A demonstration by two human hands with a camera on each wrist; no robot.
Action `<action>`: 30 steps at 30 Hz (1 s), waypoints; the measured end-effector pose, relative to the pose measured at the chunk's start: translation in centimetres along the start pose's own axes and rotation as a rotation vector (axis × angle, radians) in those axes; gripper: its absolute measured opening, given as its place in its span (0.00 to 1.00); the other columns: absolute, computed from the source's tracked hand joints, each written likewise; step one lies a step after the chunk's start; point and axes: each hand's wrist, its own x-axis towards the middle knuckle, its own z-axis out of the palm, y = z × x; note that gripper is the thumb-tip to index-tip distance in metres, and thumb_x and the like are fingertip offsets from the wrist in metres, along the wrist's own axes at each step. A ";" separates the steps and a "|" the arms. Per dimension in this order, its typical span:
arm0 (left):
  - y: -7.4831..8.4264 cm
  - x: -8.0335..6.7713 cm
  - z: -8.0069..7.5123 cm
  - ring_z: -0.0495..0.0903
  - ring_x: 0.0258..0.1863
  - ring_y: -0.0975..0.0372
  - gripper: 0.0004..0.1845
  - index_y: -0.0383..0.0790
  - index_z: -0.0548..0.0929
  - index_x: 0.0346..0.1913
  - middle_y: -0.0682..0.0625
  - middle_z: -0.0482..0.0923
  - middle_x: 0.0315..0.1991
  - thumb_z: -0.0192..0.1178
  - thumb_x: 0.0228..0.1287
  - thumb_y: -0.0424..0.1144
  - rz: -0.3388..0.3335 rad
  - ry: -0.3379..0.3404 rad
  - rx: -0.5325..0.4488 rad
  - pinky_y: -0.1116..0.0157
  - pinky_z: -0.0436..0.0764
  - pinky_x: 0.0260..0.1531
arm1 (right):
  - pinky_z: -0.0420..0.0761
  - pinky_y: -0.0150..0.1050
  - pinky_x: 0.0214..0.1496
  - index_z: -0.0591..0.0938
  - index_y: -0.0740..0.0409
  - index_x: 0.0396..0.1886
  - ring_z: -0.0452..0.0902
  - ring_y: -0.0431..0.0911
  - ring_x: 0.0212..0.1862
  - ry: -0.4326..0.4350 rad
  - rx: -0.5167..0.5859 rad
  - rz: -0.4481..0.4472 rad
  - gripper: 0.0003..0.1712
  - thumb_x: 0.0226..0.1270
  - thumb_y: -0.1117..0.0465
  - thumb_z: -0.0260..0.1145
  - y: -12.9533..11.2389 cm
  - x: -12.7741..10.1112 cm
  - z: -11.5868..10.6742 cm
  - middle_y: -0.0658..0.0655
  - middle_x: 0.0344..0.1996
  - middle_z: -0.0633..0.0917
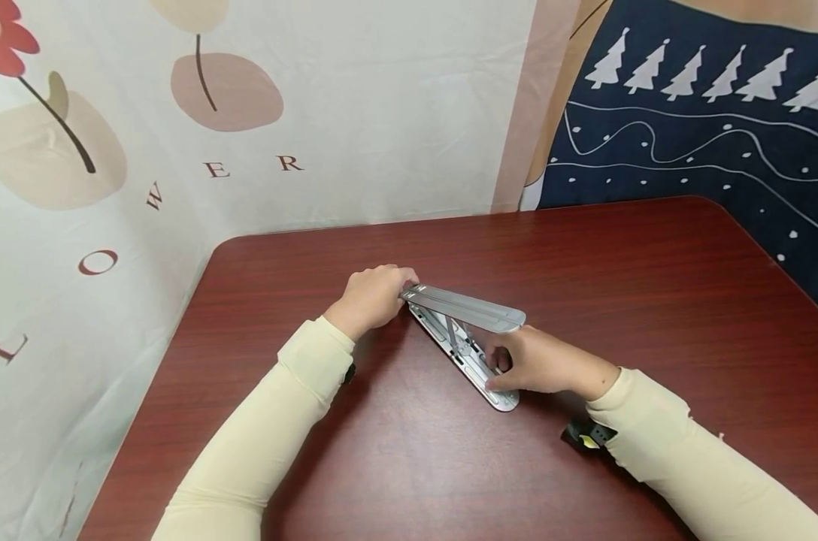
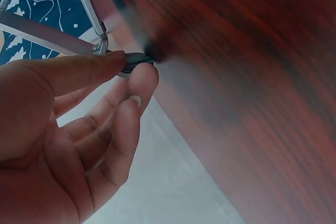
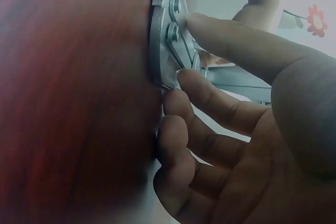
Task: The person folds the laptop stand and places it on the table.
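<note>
Silver stand (image 1: 466,306) V-open on table (image 1: 382,451), curtain (image 1: 395,135) behind; left hand (image 1: 375,294) pinches hinge end (image 1: 411,295), right hand (image 1: 547,361) pinches base (image 1: 505,400), hiding part.

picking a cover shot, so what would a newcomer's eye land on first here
Likely first is the silvery folding metal stand on the red-brown table, partly open, with the left hand at its far end and the right hand at its near end. Next come the tree-print navy cloth at upper right in the head view and the red flower at upper left.
</note>
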 end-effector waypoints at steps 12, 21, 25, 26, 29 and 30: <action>0.2 0.4 0.4 0.84 0.49 0.52 0.18 0.57 0.83 0.53 0.51 0.84 0.48 0.63 0.63 0.34 -0.005 0.011 -0.009 0.48 0.81 0.39 | 0.75 0.30 0.34 0.79 0.54 0.28 0.74 0.35 0.29 -0.025 0.034 -0.035 0.12 0.51 0.65 0.77 -0.9 -0.2 0.6 0.47 0.24 0.79; 0.6 0.9 0.3 0.83 0.52 0.54 0.19 0.55 0.83 0.55 0.51 0.84 0.52 0.62 0.64 0.34 0.003 0.007 -0.011 0.48 0.81 0.42 | 0.74 0.30 0.34 0.79 0.53 0.27 0.72 0.35 0.28 -0.033 0.024 -0.017 0.12 0.52 0.64 0.76 -1.6 -0.3 0.9 0.47 0.23 0.78; 0.8 1.0 0.2 0.83 0.52 0.55 0.18 0.55 0.83 0.54 0.52 0.84 0.51 0.62 0.64 0.33 0.002 0.010 -0.012 0.48 0.81 0.43 | 0.73 0.29 0.34 0.79 0.51 0.26 0.71 0.34 0.28 -0.035 -0.002 0.003 0.12 0.52 0.62 0.77 -1.9 -0.4 1.1 0.46 0.23 0.77; 0.9 1.1 0.3 0.83 0.52 0.55 0.18 0.55 0.83 0.54 0.52 0.84 0.51 0.61 0.64 0.33 0.002 0.010 -0.014 0.48 0.81 0.43 | 0.73 0.29 0.34 0.79 0.51 0.26 0.71 0.33 0.28 -0.035 -0.006 0.005 0.12 0.52 0.62 0.77 -1.9 -0.4 1.1 0.45 0.23 0.77; 1.2 1.2 0.4 0.83 0.51 0.54 0.17 0.54 0.84 0.53 0.52 0.84 0.50 0.61 0.64 0.33 0.003 0.009 -0.017 0.48 0.81 0.42 | 0.73 0.29 0.33 0.79 0.50 0.26 0.70 0.31 0.28 -0.039 -0.005 -0.003 0.11 0.52 0.62 0.77 -2.1 -0.5 1.3 0.44 0.22 0.77; 1.2 1.3 0.5 0.84 0.51 0.54 0.17 0.54 0.84 0.53 0.52 0.84 0.50 0.61 0.64 0.33 0.002 0.008 -0.017 0.48 0.81 0.42 | 0.73 0.29 0.33 0.80 0.50 0.26 0.70 0.31 0.28 -0.041 -0.004 -0.008 0.11 0.53 0.63 0.76 -2.1 -0.5 1.4 0.43 0.22 0.77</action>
